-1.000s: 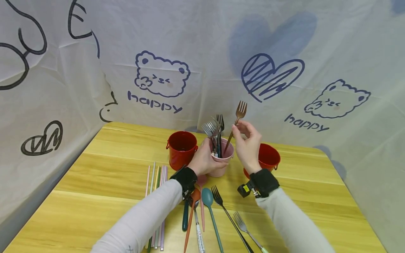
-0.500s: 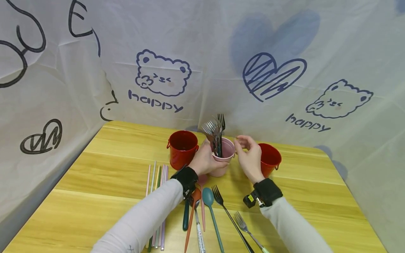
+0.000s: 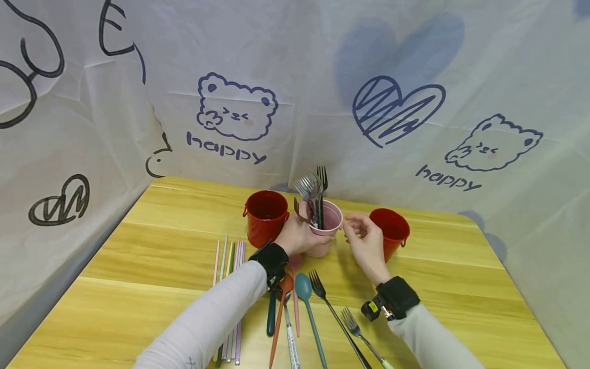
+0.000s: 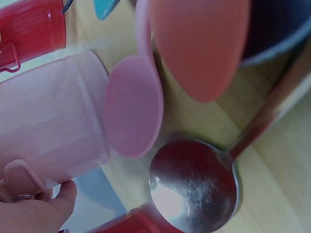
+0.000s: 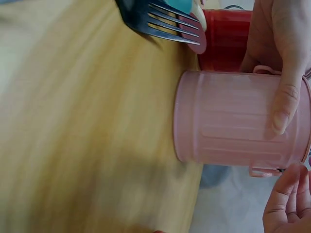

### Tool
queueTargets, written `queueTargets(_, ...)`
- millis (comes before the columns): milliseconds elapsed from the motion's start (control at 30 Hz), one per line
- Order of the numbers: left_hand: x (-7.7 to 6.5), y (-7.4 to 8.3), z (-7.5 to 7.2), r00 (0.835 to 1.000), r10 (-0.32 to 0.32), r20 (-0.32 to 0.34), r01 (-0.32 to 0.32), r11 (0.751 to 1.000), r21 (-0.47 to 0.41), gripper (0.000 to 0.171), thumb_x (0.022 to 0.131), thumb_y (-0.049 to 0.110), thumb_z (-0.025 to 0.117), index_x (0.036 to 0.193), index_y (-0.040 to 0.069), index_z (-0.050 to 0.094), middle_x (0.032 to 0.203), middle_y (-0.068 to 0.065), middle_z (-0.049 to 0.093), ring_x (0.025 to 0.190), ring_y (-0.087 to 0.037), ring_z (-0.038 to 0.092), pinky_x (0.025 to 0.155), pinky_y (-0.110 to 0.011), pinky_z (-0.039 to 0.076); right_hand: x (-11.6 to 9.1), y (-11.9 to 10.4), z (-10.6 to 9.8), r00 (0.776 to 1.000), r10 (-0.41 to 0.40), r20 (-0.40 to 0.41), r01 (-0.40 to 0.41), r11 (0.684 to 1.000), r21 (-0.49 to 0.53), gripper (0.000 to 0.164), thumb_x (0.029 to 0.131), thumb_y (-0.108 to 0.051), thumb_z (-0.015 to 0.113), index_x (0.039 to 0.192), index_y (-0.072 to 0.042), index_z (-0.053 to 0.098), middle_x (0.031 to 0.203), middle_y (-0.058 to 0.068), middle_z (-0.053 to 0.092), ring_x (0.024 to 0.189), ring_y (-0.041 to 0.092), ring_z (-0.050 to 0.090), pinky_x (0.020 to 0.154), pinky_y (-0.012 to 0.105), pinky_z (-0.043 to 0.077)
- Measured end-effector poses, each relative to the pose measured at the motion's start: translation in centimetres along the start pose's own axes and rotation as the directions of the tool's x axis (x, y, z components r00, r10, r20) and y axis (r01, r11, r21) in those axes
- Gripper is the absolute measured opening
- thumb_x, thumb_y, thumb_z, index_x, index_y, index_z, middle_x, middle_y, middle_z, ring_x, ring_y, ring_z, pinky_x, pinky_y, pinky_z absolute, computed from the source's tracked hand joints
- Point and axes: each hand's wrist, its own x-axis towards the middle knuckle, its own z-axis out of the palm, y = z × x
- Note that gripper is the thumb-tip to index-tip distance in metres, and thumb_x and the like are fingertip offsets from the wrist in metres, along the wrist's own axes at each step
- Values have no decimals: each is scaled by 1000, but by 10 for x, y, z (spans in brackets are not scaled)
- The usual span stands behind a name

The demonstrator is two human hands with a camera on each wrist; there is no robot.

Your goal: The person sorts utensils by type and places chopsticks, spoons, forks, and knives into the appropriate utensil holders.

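Note:
My left hand (image 3: 297, 233) grips the pink bucket (image 3: 318, 248) at its left side, the thumb lying across the front wall, as the right wrist view shows. Several forks (image 3: 306, 187), silver and black, stand tines up in this bucket, leaning left beside the left fingers. A brown fork (image 3: 300, 211) tips left among them, over that hand. At the bucket's right rim is my right hand (image 3: 366, 243), fingers bent and gathered. In the right wrist view its fingertips (image 5: 294, 172) are right at the rim by the handle lug; I cannot tell whether they pinch it.
Red buckets stand left (image 3: 266, 218) and right (image 3: 392, 230). Chopsticks (image 3: 235, 287) lie at front left. An orange spoon (image 3: 286, 284), teal spoon (image 3: 302, 287), pink spoon (image 4: 133, 107), black fork (image 3: 318, 287) and silver fork (image 3: 352, 325) lie before the pink bucket. A cloth (image 3: 295, 102) hangs behind.
The right hand has let go of the brown fork and dropped lower beside the pink bucket's right rim. The fork has tipped left onto the others. The left hand keeps its grip.

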Motion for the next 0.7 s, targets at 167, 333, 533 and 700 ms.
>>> queueTargets(167, 0, -1, 1, 1000, 11, -5, -11, 1000, -12, 87, 75, 30, 88, 140, 3, 35, 133, -21, 58, 119, -33, 64, 107, -42, 52, -7, 13, -7, 997, 7, 70, -4, 999, -46, 20, 96, -8, 66, 113, 2, 68, 95, 24, 69, 70, 9, 61, 65, 13, 51)
queueTargets(333, -1, 0, 0, 1000, 3, -4, -3, 1000, -22, 87, 75, 30, 88, 139, 3, 36, 132, -21, 60, 118, -33, 66, 106, -42, 53, -19, 20, -16, 983, 21, 183, 4, 991, -132, 18, 96, -11, 68, 111, -1, 68, 93, 18, 70, 71, 8, 57, 67, 16, 48)
queueTargets(533, 0, 0, 1, 1000, 1, -1, -1, 1000, -16, 91, 75, 31, 88, 142, 4, 33, 134, -20, 59, 118, -32, 66, 105, -41, 53, -32, 22, -27, 943, 62, 327, 18, 972, -235, 18, 93, -6, 68, 110, 1, 67, 92, 14, 69, 76, 13, 59, 69, 20, 48)
queueTargets(700, 0, -1, 1, 1000, -29, -3, 29, 1000, -6, 96, 75, 33, 89, 146, 5, 31, 135, -20, 60, 118, -32, 66, 104, -41, 54, -41, 22, -31, 903, 78, 422, 41, 963, -265, 21, 92, -8, 69, 110, 3, 65, 90, 11, 68, 76, 14, 58, 67, 20, 49)
